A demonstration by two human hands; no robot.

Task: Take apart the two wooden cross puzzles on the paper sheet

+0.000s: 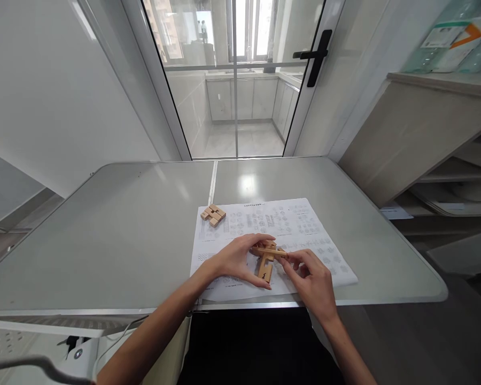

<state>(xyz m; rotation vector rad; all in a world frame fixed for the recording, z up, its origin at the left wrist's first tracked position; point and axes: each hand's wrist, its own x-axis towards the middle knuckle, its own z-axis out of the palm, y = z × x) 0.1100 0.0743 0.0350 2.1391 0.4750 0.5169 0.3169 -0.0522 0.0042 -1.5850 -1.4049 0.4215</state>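
Observation:
A cluster of notched wooden puzzle bars (pixel 266 261) lies on a printed instruction sheet (pixel 304 224) near the table's front edge. My left hand (pixel 236 260) curls round the cluster from the left, fingers over its top and thumb below. From the right, my right hand (pixel 310 275) pinches the end of a thin wooden bar (pixel 271 251) lying across the top of the cluster. A second small group of joined wooden pieces (pixel 213 214) rests on the sheet's far left corner, untouched.
The grey table (pixel 124 235) has a seam down its middle and a rounded right corner. Behind it is a glass door with a black handle (pixel 317 53). Wooden shelving (pixel 436 139) stands to the right. Cables and a white device (pixel 78 350) sit lower left.

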